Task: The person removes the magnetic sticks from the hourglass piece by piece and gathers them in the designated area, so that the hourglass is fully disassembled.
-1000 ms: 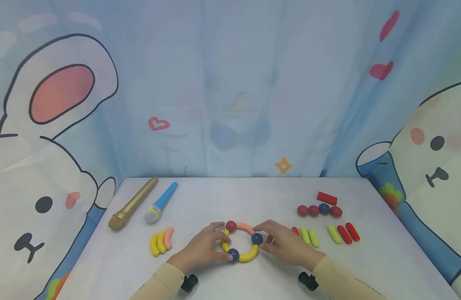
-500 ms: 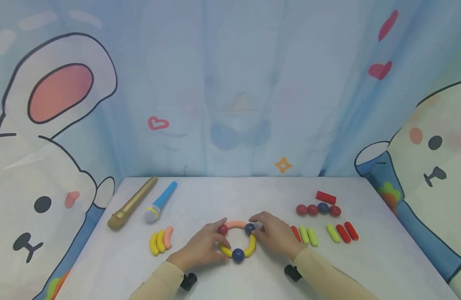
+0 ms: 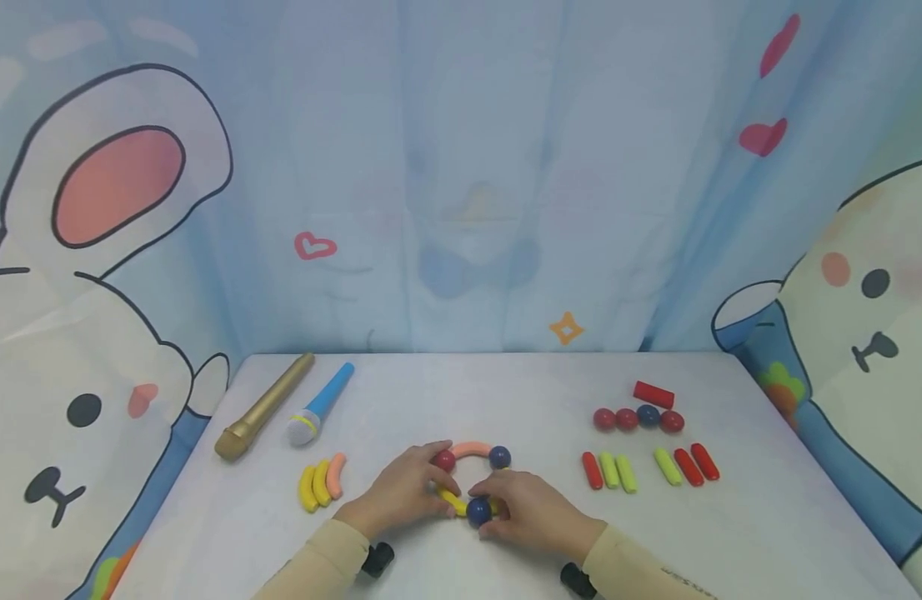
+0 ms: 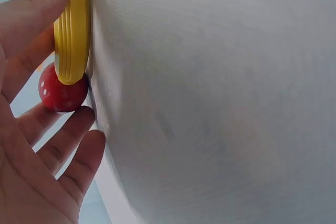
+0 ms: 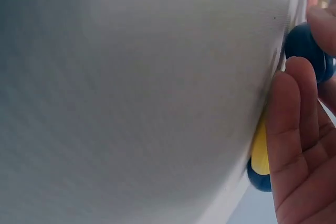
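Note:
A ring of magnetic-looking toy pieces lies on the white table (image 3: pixel 461 567) between both hands. Its far side is a pink curved stick (image 3: pixel 472 448) running from a red ball (image 3: pixel 444 461) to a dark blue ball (image 3: pixel 499 457). My left hand (image 3: pixel 401 492) pinches the left yellow curved stick (image 4: pixel 72 40) between thumb and fingers, other fingertips beside the red ball. At the ring's near side, my right hand (image 3: pixel 539 512) pinches another dark blue ball (image 3: pixel 478 512) between thumb and fingers. That hand mostly hides the right yellow curved stick (image 5: pixel 260 150).
Left lie a gold microphone (image 3: pixel 262 408), a blue toy microphone (image 3: pixel 322 407) and spare curved sticks (image 3: pixel 322 483). Right, there are several balls (image 3: pixel 627 419), a red cylinder (image 3: pixel 653 394), and short red and green sticks (image 3: pixel 617 472). A patterned curtain (image 3: pixel 468 167) hangs behind.
The ring shifted left and turned slightly; its far right blue ball moved left. My right hand let go there and moved down to the near blue ball. My left hand stayed at the left side.

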Demonstrator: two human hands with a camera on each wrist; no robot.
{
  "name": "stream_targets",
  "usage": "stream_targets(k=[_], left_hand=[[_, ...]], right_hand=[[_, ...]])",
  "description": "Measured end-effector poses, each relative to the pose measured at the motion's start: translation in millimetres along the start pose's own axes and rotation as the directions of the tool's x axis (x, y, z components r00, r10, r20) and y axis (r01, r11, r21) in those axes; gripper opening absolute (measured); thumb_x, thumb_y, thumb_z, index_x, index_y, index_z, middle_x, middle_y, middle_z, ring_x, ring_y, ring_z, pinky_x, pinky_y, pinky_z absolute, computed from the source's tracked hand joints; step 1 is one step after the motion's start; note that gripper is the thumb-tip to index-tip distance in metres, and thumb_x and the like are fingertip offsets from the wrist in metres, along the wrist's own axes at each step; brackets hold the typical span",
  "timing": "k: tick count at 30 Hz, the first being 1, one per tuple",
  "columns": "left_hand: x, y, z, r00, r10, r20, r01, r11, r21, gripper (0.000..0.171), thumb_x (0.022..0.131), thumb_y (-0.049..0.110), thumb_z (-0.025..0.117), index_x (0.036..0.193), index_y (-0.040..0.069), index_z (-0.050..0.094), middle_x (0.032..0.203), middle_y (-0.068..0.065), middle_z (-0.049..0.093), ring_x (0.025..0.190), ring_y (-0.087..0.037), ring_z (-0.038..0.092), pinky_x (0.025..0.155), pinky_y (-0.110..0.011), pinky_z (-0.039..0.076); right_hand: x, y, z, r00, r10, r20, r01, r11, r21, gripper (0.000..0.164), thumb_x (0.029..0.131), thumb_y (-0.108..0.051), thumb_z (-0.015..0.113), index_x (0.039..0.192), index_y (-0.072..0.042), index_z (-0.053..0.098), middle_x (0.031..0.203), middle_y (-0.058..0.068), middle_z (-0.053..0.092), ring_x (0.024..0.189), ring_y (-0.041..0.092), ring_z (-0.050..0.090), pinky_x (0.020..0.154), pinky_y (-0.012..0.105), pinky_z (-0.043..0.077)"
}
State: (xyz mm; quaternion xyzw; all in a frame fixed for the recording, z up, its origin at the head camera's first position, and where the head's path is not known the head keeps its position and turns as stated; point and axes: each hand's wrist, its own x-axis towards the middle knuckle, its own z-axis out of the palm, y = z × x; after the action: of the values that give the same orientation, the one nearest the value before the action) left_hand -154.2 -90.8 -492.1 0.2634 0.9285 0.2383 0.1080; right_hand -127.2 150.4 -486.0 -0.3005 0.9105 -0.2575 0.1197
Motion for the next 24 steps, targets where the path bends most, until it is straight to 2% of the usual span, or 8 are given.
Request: stream_targets(k=[5,11,14,17,21,24], left_hand=[[1.0,-0.5,1.8,1.000,-0.005,0.014,0.005,1.000,0.003,0.022,0.079,0.035,0.085,0.099,0.042,0.077,0.155,0.004,0.040,0.138,-0.024,0.039,0.111,-0.047,0.035],[1.2,-1.3,2.4,1.000,0.006,0.013,-0.006,1.000,0.007,0.022,0.079,0.036,0.084,0.099,0.042,0.077,0.154,0.005,0.040,0.138,-0.023,0.040,0.111,-0.047,0.036],[1.1,-1.4,2.2,1.000,0.012,0.013,-0.012,1.000,0.009,0.022,0.079,0.037,0.084,0.099,0.042,0.076,0.155,0.005,0.040,0.137,-0.023,0.040,0.111,-0.047,0.036],[0.9,-1.1,1.9,1.000,0.013,0.014,-0.013,1.000,0.015,0.022,0.079,0.037,0.084,0.100,0.042,0.077,0.155,0.005,0.040,0.137,-0.024,0.040,0.110,-0.048,0.036],[0.0,0.3,0.8,1.000,0.004,0.017,-0.005,1.000,0.021,0.022,0.079,0.037,0.084,0.100,0.041,0.077,0.155,0.005,0.039,0.137,-0.024,0.040,0.110,-0.050,0.036],[-1.2,1.3,-0.6,1.000,-0.005,0.022,0.005,1.000,0.019,0.022,0.079,0.036,0.084,0.100,0.041,0.077,0.155,0.006,0.039,0.138,-0.024,0.040,0.110,-0.050,0.035]], right_hand=[[1.3,-5.3,1.3,1.000,-0.008,-0.006,0.007,0.996,-0.094,0.047,0.080,-0.038,0.083,0.123,-0.022,0.070,0.105,-0.013,0.064,0.073,-0.001,0.052,0.067,0.023,0.049],[0.9,-6.5,1.5,1.000,-0.011,-0.006,0.011,0.995,-0.098,0.042,0.082,-0.036,0.082,0.120,-0.023,0.071,0.105,-0.014,0.064,0.079,-0.001,0.054,0.072,0.025,0.051],[0.7,-3.6,1.9,1.000,-0.008,-0.002,0.008,0.999,-0.041,0.041,0.082,-0.037,0.081,0.120,-0.025,0.071,0.107,-0.017,0.066,0.084,-0.001,0.056,0.077,0.027,0.052],[0.7,0.3,2.7,1.000,0.011,0.003,-0.011,0.998,0.060,0.041,0.082,-0.037,0.081,0.120,-0.027,0.071,0.107,-0.020,0.066,0.086,-0.001,0.057,0.081,0.028,0.052],[-0.2,5.2,2.8,0.999,0.051,0.016,-0.054,0.976,0.212,0.041,0.082,-0.034,0.082,0.121,-0.027,0.070,0.101,-0.021,0.066,0.084,0.003,0.059,0.078,0.027,0.052],[-1.5,8.6,1.9,0.996,0.079,0.038,-0.087,0.954,0.288,0.041,0.084,-0.031,0.081,0.123,-0.025,0.068,0.096,-0.018,0.065,0.082,0.007,0.060,0.074,0.027,0.052]])
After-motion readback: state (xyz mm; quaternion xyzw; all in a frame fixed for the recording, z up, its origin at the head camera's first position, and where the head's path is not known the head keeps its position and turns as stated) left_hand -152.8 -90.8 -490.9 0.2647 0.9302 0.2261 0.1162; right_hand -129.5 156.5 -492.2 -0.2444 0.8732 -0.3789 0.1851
